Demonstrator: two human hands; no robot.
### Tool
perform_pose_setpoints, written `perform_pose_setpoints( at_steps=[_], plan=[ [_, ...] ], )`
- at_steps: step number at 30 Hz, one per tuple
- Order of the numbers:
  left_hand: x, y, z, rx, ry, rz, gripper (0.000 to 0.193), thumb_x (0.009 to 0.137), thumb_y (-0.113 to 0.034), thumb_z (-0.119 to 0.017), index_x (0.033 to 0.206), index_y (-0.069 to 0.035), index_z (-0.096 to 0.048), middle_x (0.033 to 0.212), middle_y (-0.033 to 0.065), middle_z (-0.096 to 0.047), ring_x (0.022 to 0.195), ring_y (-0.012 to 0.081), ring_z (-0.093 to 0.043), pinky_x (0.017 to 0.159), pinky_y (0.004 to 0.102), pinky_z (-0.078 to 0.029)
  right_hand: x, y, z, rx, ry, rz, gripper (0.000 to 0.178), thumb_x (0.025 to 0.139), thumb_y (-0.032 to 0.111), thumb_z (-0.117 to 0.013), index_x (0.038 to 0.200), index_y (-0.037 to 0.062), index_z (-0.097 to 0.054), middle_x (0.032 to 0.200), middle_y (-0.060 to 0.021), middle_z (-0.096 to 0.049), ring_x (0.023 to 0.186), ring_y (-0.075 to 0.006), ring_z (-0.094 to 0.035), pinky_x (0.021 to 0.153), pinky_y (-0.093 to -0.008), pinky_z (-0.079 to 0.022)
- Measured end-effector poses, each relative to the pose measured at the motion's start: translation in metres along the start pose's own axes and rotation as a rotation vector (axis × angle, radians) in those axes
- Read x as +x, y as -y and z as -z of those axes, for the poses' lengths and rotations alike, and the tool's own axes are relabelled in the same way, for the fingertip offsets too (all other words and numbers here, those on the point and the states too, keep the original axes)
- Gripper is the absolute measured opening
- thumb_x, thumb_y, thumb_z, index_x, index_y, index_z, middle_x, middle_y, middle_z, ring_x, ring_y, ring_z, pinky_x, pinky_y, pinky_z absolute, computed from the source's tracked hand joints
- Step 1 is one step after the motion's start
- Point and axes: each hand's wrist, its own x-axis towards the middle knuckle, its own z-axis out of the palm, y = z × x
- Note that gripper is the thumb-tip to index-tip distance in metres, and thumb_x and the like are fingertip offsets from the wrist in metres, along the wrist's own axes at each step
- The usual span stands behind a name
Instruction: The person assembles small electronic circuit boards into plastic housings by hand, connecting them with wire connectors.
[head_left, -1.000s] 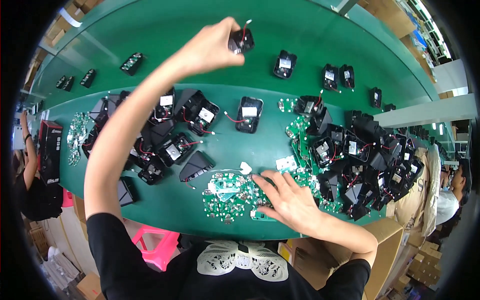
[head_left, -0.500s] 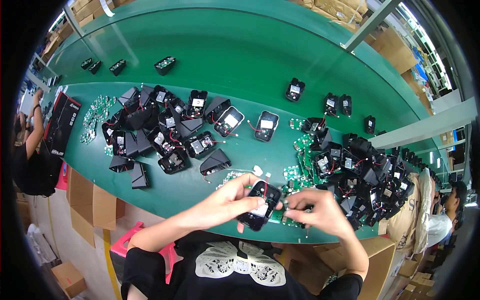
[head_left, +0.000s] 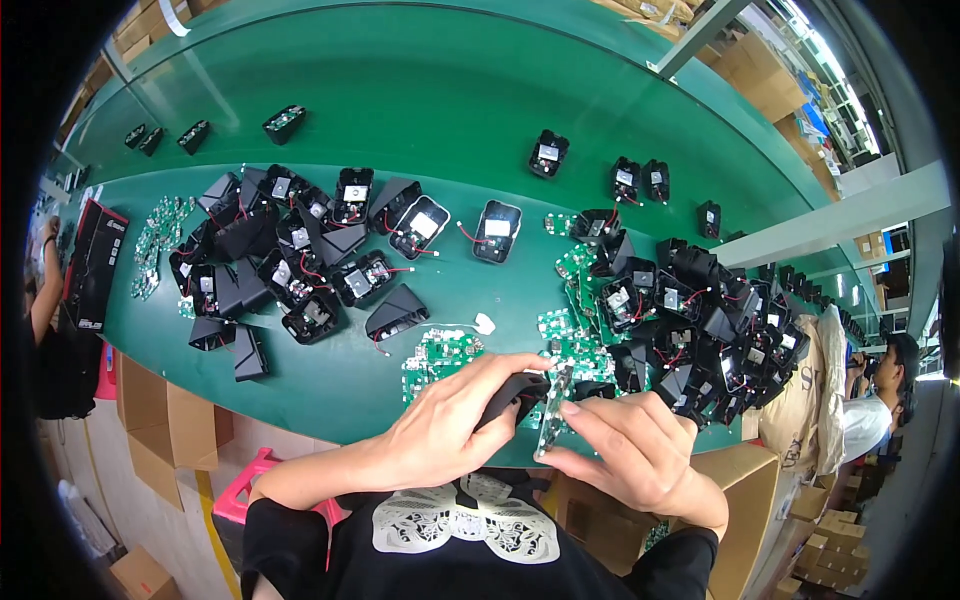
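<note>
My left hand is closed around a black plastic housing, tipped so that its open face points to the right. A green circuit board is pinched on edge between the thumb and fingers of my right hand. The board stands close against the housing's open side; whether they touch I cannot tell. Below and beyond both hands lie loose green circuit boards on the green table, with another spread to the right. A white connector on a thin lead rests just beyond my left hand.
Heaps of black housings with red wires lie at left and right. Two open housings sit mid-table. Several more stand on the raised green strip behind. Cardboard boxes flank me, and a person is at far right.
My left hand has turned the housing from face-up onto its side. My right hand has come up from the loose boards, bringing a circuit board against the housing. The whole view has shifted slightly.
</note>
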Motion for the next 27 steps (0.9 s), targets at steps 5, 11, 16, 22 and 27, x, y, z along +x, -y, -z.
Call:
perform_pose_setpoints(
  at_steps=[5,11,16,22,27],
  plan=[
    [0.004,-0.005,0.002,0.04,0.035,0.045,0.046,0.075,0.002,-0.048,0.12,-0.004,-0.046,0.099,0.0177,-0.056,0.086,0.0323,-0.057,0.074,0.0381,-0.046,-0.001,-0.001,0.0,-0.02,0.003,-0.004,0.034,0.067,0.024,-0.074,0.093,0.0044,-0.065,0.078,0.0003,-0.061,0.058,-0.01,-0.052,0.043,-0.0193,-0.039],
    [0.003,0.002,-0.003,0.158,-0.017,-0.068,0.05,0.075,-0.003,-0.052,0.124,-0.01,-0.042,0.085,0.0148,-0.051,0.073,0.0329,-0.056,0.063,0.041,-0.048,-0.001,-0.001,0.001,-0.034,0.0,0.004,0.033,0.068,0.025,-0.074,0.093,0.0044,-0.066,0.079,0.0001,-0.061,0.058,-0.0097,-0.052,0.043,-0.0192,-0.04],
    [0.003,0.005,-0.005,0.198,-0.022,-0.091,0.052,0.074,-0.003,-0.053,0.124,-0.009,-0.042,0.082,0.0139,-0.049,0.07,0.0321,-0.056,0.06,0.0402,-0.047,-0.001,0.0,0.004,-0.046,0.0,0.0,0.033,0.068,0.025,-0.074,0.093,0.0041,-0.066,0.079,-0.0001,-0.061,0.058,-0.0095,-0.052,0.044,-0.0189,-0.04],
    [0.004,-0.001,-0.003,0.177,0.002,0.001,0.053,0.071,0.002,-0.049,0.123,-0.008,-0.045,0.094,0.0212,-0.057,0.082,0.0409,-0.056,0.084,0.0434,-0.046,-0.002,0.0,0.004,-0.035,0.022,-0.001,0.033,0.068,0.025,-0.074,0.092,0.004,-0.066,0.08,-0.0002,-0.061,0.058,-0.0093,-0.052,0.044,-0.0187,-0.041],
    [0.004,-0.002,-0.003,0.215,-0.007,-0.005,0.055,0.07,0.002,-0.05,0.123,-0.01,-0.045,0.094,0.0224,-0.056,0.082,0.0414,-0.056,0.076,0.0433,-0.048,-0.001,0.0,0.005,-0.024,0.004,-0.006,0.034,0.067,0.024,-0.075,0.092,0.0034,-0.066,0.079,-0.0009,-0.061,0.057,-0.0095,-0.051,0.044,-0.0184,-0.041]
  ],
)
